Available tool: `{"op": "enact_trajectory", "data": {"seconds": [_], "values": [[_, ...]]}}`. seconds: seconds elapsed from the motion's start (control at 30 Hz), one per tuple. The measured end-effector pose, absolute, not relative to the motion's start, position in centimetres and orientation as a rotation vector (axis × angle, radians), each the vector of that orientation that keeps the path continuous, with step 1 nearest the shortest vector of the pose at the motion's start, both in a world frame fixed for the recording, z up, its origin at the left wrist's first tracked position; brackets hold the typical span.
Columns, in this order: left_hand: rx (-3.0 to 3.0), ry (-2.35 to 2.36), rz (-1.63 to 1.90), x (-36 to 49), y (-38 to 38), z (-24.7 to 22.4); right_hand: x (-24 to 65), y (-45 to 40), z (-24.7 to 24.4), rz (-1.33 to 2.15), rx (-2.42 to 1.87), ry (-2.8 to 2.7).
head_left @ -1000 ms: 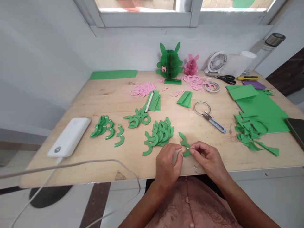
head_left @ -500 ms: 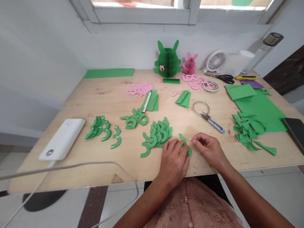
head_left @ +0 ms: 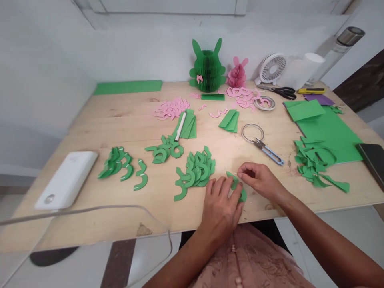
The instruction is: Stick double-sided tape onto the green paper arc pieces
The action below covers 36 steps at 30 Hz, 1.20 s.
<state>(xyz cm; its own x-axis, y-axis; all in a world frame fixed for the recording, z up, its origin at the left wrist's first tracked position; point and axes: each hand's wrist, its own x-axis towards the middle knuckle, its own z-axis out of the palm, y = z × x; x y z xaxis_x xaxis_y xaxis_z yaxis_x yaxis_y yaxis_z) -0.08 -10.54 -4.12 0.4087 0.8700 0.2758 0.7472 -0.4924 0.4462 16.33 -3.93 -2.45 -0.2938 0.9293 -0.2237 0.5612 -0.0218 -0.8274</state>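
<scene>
A curvy green paper cutout point(head_left: 243, 195) lies on the table, partly covered by my left hand point(head_left: 221, 202), whose bent fingers press it down. My right hand point(head_left: 260, 179) pinches a tiny white strip point(head_left: 235, 173) between thumb and fingertips, right at the cutout's upper end. Whether the strip touches the paper is too small to tell. Just left of my hands sits a pile of similar green cutouts point(head_left: 198, 170). Farther left, more green cutouts point(head_left: 115, 160) bear short white strips, with a single one point(head_left: 141, 176) beside them.
Blue-handled thread snips point(head_left: 270, 154) rest by a tape ring point(head_left: 252, 133). Green scraps point(head_left: 313, 164), a green sheet point(head_left: 336, 138) and a phone point(head_left: 372, 160) lie right. A power bank point(head_left: 67, 180) with a cable is left. Paper figures point(head_left: 207, 72), pink cutouts point(head_left: 172, 108) and a fan point(head_left: 272, 69) stand behind.
My right hand has come left with the white strip, up to the top of the green cutout. My left hand stays on the cutout. The camera view has tilted slightly downward.
</scene>
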Motion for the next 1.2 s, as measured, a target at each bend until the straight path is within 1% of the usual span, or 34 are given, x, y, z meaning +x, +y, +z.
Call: {"op": "enact_trajectory", "data": {"seconds": [0.13, 0.3, 0.57, 0.97, 1.2], "values": [[2.470, 1.321, 0.606, -0.3, -10.2, -4.1, 16.6, -3.8, -2.5, 1.259, -1.549, -1.863], [2.566, 1.188, 0.584, -1.1, -9.4, -4.1, 16.7, -3.7, -2.5, 1.297, -1.529, -1.861], [2.579, 1.172, 0.530, -1.5, -9.2, -3.8, 17.1, -3.5, -2.8, 1.337, -1.527, -1.888], [2.549, 1.138, 0.624, -2.0, -9.4, -4.3, 16.9, -3.2, -2.8, 1.322, -1.544, -1.925], [2.565, 1.131, 0.673, -1.9, -9.4, -4.8, 16.6, -2.9, -2.3, 1.242, -1.581, -2.034]]}}
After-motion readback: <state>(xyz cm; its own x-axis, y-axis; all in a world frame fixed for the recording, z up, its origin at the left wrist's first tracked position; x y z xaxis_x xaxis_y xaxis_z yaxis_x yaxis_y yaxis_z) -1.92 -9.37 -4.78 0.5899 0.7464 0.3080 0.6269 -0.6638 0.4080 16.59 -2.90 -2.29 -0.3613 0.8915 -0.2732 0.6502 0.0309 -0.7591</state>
